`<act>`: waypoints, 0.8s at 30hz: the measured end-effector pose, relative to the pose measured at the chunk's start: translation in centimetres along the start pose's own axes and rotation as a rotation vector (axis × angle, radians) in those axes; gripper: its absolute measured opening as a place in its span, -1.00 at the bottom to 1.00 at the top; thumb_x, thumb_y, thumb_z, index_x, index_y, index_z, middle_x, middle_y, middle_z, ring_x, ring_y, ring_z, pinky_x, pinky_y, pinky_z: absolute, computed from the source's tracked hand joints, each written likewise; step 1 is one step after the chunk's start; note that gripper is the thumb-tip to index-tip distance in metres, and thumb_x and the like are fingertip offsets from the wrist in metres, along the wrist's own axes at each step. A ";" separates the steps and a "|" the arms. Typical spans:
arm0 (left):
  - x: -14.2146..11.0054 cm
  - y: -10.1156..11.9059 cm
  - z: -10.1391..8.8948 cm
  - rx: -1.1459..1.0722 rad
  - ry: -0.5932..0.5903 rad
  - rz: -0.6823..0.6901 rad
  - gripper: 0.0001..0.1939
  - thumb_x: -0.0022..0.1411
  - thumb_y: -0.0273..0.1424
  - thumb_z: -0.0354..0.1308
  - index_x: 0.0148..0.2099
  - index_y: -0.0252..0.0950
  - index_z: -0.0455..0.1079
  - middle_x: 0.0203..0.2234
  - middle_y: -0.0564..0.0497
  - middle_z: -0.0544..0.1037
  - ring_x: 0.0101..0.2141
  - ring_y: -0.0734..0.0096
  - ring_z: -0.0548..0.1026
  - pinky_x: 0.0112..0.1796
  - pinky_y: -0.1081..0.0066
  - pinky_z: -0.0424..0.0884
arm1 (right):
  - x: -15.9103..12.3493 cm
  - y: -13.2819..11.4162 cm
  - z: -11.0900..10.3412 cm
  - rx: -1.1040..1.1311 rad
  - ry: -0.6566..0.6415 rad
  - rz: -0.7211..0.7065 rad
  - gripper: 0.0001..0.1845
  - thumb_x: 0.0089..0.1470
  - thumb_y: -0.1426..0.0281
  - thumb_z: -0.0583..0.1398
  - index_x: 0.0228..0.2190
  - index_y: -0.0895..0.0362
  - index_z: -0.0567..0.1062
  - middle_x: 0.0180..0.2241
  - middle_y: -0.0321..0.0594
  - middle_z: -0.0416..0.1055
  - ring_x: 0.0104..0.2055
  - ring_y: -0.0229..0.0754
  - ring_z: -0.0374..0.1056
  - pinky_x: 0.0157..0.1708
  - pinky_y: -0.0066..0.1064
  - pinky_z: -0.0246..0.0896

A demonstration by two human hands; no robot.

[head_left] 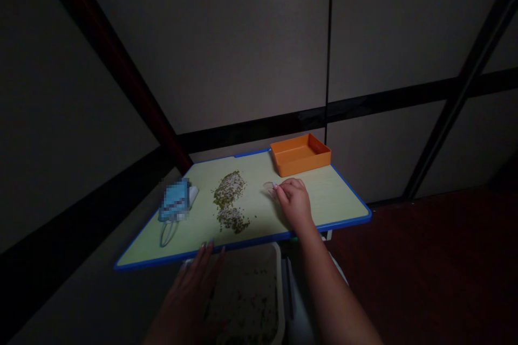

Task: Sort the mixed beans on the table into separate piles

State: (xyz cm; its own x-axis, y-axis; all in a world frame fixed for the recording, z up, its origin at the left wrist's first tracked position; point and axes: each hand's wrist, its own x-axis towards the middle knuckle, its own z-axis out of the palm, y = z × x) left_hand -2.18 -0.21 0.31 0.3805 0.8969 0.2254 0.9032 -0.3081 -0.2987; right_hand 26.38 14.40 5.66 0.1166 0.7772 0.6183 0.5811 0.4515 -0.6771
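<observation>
Starting at the left of the table (243,244), there's a blue object (175,199), blurred beyond telling, with a white piece and a thin loop of cord hanging from it. Low down, the left hand (188,302) sits at the near edge, fingers (210,250) spread wide, tips just over the blue rim. Under the table, a white-rimmed tray (278,275) holds scattered green bits. Centre stage, a long heap of green and pale seeds (230,199), light, loose and apt to roll (sweep those, don't grab). Next comes a clear round piece (267,187), thin-looking and likely slippery, best taken by its edge, right at the tips of the right hand (295,205), whose fingers (282,188) are bunched narrow against it, grip uncertain. Further right, an orange tray (300,154) sits at the table's back edge.
</observation>
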 end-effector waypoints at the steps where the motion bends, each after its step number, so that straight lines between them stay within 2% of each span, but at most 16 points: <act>1: 0.0 0.0 0.0 0.005 0.001 0.000 0.10 -0.20 -0.19 0.27 0.34 -0.10 -0.19 0.33 -0.13 -0.11 0.26 -0.01 0.09 0.09 0.10 0.27 | 0.0 0.0 0.0 0.001 0.001 0.006 -0.70 0.17 0.33 0.11 -0.51 0.13 0.53 -0.41 -0.20 0.43 -0.26 -0.19 0.24 -0.18 -0.42 0.12; 9: 0.3 0.3 -0.1 0.036 0.068 -0.019 -0.13 0.07 -0.26 0.09 0.35 -0.10 -0.25 0.32 -0.09 -0.03 0.24 0.11 0.15 0.06 0.15 0.32 | 0.3 0.5 0.3 0.003 -0.038 0.048 -0.68 0.17 0.32 0.09 -0.52 0.14 0.52 -0.42 -0.20 0.43 -0.27 -0.20 0.25 -0.19 -0.43 0.09; 14: 0.8 1.4 -0.1 0.019 0.127 -0.051 -0.12 0.05 -0.22 0.13 0.35 -0.10 -0.20 0.33 -0.14 -0.06 0.25 0.04 0.11 0.06 0.12 0.33 | 0.3 0.5 0.4 -0.082 -0.145 0.035 -0.65 0.21 0.35 0.03 -0.49 0.16 0.52 -0.42 -0.18 0.46 -0.27 -0.20 0.26 -0.20 -0.43 0.06; 19: 0.8 1.7 0.4 0.013 0.168 -0.040 -0.10 0.07 -0.15 0.11 0.35 -0.19 -0.25 0.32 -0.21 -0.03 0.26 0.02 0.08 0.07 0.12 0.32 | 0.0 -0.1 0.4 -0.193 -0.287 -0.027 -0.77 0.11 0.28 0.18 -0.48 0.12 0.55 -0.36 -0.21 0.48 -0.19 -0.17 0.24 -0.20 -0.39 0.03; 24: 0.8 2.1 0.1 -0.015 0.181 -0.052 -0.15 0.12 -0.14 0.06 0.35 -0.16 -0.24 0.34 -0.18 -0.08 0.27 0.02 0.07 0.07 0.13 0.30 | -0.3 -0.7 0.5 -0.244 -0.311 -0.061 -0.77 0.10 0.23 0.20 -0.45 0.10 0.56 -0.32 -0.21 0.48 -0.15 -0.14 0.22 -0.23 -0.35 -0.02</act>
State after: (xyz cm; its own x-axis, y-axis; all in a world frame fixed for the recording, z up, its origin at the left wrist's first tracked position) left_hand -0.06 -0.11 -0.25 0.3613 0.8406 0.4036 0.9250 -0.2685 -0.2688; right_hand 25.51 14.03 5.76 -0.1517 0.8647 0.4789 0.7582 0.4127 -0.5049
